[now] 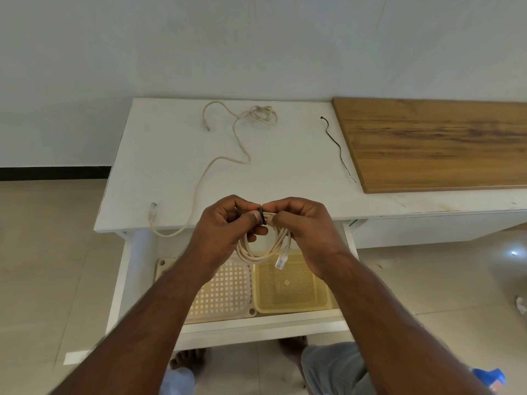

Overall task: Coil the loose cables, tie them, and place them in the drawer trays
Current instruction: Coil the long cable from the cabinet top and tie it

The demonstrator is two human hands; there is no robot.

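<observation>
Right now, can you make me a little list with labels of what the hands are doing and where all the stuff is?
left hand: grips coiled cable
right hand: pinches the coil beside black tie
loose cable: uncoiled on white table
spare black tie: lies on the table
drawer: open under the hands
trays: white tray, yellow tray, no cables visible in them
</observation>
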